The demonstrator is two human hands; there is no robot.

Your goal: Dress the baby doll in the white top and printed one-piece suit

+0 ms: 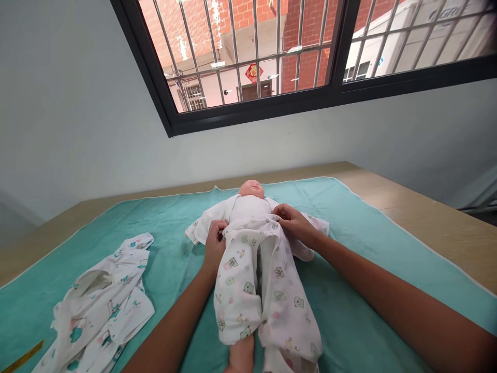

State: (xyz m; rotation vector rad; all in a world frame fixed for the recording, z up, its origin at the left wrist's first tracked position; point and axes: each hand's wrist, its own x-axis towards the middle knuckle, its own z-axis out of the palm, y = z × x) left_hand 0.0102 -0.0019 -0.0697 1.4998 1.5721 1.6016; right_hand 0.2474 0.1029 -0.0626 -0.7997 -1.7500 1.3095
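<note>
Hands [294, 224] pinching white trousers [281, 285] at the waist, green-and-pink animal prints, loose creases, on a doll [251, 189]

Only lettering I can actually make out is outside the window: grey capitals [450, 13] on a big white boxy thing [417, 33], starting "GR", third letter maybe a U, kinda cut up by the bars, with a round logo next to it. There's also a red diamond sign [253, 73] with gold print on the building opposite, too small to read, and a tiny blue round sticker [381, 61], same deal.
</note>
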